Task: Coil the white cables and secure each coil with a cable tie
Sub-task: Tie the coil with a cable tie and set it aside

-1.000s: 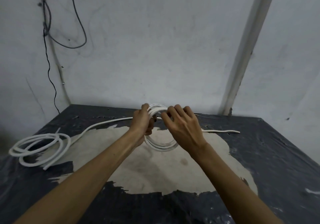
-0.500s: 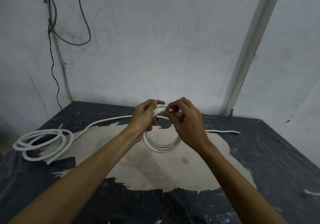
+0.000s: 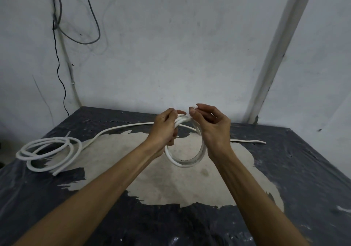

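Left grip (image 3: 164,130) clasps the coil (image 3: 185,159), right grip (image 3: 212,126) pinches a half-hidden cable tie (image 3: 194,106).

No text, label or number can be read anywhere.

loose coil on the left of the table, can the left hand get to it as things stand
Probably not yet: the left hand grips the small coil. The path over the table to the loose coil looks free.

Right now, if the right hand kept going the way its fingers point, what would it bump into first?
Probably the left hand. The right hand pinches the cable tie with its fingertips aimed left, across the top of the held coil. Only a small gap separates the hands, though depth is hard to judge.
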Available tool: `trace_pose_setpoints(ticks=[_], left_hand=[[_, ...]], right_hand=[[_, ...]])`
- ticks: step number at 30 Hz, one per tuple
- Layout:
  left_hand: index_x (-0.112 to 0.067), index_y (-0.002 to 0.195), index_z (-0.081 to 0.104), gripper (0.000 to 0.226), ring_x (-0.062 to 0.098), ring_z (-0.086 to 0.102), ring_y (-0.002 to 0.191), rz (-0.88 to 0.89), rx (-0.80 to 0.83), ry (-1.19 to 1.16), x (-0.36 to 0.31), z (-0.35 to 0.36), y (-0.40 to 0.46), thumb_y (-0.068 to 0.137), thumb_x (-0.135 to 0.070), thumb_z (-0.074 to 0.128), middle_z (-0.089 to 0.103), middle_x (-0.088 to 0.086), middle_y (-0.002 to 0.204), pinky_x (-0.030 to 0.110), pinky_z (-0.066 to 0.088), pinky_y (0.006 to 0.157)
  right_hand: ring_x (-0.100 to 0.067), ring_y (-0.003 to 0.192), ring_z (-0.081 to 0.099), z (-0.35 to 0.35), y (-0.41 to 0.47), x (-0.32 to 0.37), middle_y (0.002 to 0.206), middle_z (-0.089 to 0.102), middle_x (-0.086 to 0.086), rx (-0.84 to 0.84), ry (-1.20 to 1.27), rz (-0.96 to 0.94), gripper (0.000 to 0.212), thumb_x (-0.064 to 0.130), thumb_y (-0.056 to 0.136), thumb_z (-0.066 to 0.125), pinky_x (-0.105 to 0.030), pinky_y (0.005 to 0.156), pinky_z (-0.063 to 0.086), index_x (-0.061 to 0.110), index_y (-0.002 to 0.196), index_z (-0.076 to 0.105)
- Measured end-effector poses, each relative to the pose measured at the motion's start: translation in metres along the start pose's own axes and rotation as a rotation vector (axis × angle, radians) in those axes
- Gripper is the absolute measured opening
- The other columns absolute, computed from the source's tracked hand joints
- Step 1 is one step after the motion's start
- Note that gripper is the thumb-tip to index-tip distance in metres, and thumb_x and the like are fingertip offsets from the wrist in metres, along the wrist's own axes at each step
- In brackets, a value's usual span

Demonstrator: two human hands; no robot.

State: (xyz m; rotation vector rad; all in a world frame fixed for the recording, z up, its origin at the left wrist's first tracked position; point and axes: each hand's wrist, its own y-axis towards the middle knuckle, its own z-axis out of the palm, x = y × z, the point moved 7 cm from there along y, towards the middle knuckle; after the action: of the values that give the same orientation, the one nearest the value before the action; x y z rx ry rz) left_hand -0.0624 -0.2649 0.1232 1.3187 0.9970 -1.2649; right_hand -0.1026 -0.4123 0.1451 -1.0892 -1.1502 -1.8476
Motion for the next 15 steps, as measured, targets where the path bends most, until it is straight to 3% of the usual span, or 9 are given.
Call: trace_pose_setpoints(ticks=[2, 8, 15], left_hand=[[-0.030, 0.067, 0.063, 0.046, 0.009, 0.025, 0.038, -0.028, 0.007, -0.007, 0.005, 0.003, -0.002, 0.106, -0.029, 0.039, 0.031, -0.001, 0.051, 0.020, 0.019, 0.042], [-0.019, 0.086, 0.056, 0.029, 0.007, 0.026, 0.036, -0.018, 0.014, 0.003, 0.012, 0.010, -0.006, 0.107, -0.032, 0.039, 0.032, -0.006, 0.047, 0.021, 0.017, 0.045], [-0.020, 0.105, 0.062, 0.027, 0.007, 0.025, 0.037, -0.030, 0.013, -0.006, 0.021, 0.006, -0.007, 0.107, -0.030, 0.037, 0.032, -0.005, 0.047, 0.019, 0.019, 0.041]], right_hand=[[-0.014, 0.087, 0.077, 0.002, -0.001, 0.003, 0.092, 0.080, -0.007, 0.011, -0.054, -0.064, 0.021, 0.002, 0.084, 0.081, -0.021, 0.079, 0.058, -0.002, 0.104, 0.075], [-0.009, 0.081, 0.077, 0.005, 0.000, -0.002, 0.087, 0.079, -0.003, 0.060, -0.103, -0.047, 0.018, -0.001, 0.090, 0.074, -0.017, 0.076, 0.057, -0.007, 0.107, 0.074], [-0.021, 0.100, 0.076, -0.001, -0.003, -0.010, 0.103, 0.080, -0.009, 0.047, -0.059, 0.017, 0.021, 0.005, 0.089, 0.075, -0.034, 0.093, 0.060, 0.001, 0.110, 0.076]])
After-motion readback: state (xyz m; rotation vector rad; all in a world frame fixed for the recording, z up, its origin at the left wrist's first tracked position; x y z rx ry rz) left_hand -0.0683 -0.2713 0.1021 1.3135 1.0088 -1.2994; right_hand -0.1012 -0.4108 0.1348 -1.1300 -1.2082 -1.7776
